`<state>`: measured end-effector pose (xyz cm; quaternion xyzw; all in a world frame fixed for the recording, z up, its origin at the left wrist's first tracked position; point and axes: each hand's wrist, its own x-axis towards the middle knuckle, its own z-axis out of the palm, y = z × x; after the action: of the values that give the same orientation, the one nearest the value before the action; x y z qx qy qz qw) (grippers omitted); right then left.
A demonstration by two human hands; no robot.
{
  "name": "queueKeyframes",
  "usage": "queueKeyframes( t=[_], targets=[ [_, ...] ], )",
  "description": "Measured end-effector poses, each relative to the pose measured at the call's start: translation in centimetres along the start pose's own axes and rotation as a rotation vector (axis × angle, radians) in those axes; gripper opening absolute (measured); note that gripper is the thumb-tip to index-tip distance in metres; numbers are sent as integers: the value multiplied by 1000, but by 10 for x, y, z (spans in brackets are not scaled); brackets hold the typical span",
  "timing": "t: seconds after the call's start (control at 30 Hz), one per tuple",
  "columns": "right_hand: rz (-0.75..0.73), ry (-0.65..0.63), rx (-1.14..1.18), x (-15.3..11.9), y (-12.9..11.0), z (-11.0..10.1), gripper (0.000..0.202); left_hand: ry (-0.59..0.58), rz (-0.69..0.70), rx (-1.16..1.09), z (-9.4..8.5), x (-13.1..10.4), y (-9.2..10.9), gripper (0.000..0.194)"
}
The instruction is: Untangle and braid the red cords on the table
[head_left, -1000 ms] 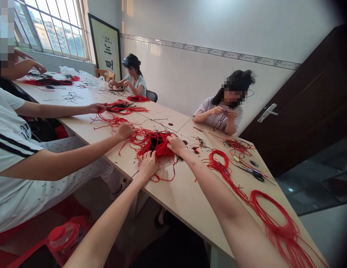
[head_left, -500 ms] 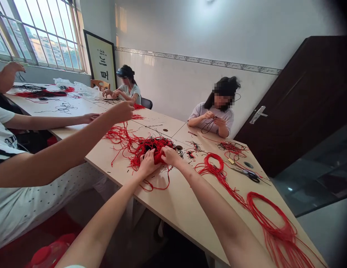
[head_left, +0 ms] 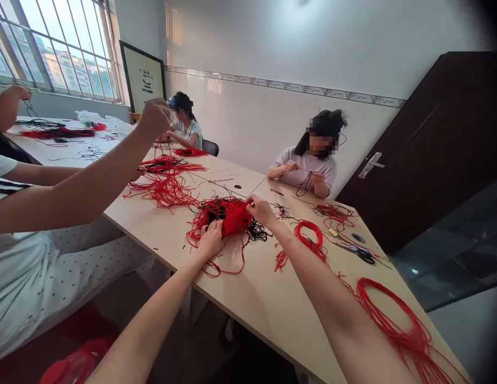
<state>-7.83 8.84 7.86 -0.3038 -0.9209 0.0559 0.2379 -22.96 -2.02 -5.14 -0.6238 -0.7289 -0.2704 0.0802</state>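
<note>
A tangled pile of red and black cords (head_left: 210, 209) lies near the front edge of the table. My left hand (head_left: 211, 238) is at the near side of this pile, its fingers curled over the cords and pressing into them. At the pile's right side my right hand (head_left: 261, 210) pinches a bunch of red cords (head_left: 237, 216), slightly raised and stretched between both hands. Loose black cords (head_left: 258, 231) show under my right wrist. A single red strand loops out toward the table edge below my left hand.
Coiled red cords (head_left: 310, 234) and a larger red coil (head_left: 386, 306) lie to the right, with scissors (head_left: 356, 252) beyond. More red cords (head_left: 164, 186) spread at left. A co-worker's raised arm (head_left: 92, 186) reaches in from the left. Another person (head_left: 308, 165) handles dark cord opposite.
My right hand has moved right and slightly away, drawing red cords along; my left hand stays nearly in place. The left co-worker's fist has risen leftward, and cords at left have shifted away from the pile.
</note>
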Motion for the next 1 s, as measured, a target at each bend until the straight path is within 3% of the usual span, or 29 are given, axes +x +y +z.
queueKeyframes(
  t=[0.13,0.37,0.57,0.7,0.83,1.0],
  targets=[
    [76,101,5,16,-1,-13,27,12,8,-43,0,0,0,48],
    [53,113,17,31,-23,-28,16,148,24,-145,-17,-1,16,95],
    [71,215,60,41,-30,-43,20,182,50,-273,-16,28,26,113],
    [73,268,93,49,-36,-59,21,214,-24,-351,0,47,27,95],
    [43,284,110,59,-40,-80,18,273,-97,-430,13,44,26,71],
    [6,291,103,75,-48,-93,13,373,-103,-513,10,32,23,70]
  ],
)
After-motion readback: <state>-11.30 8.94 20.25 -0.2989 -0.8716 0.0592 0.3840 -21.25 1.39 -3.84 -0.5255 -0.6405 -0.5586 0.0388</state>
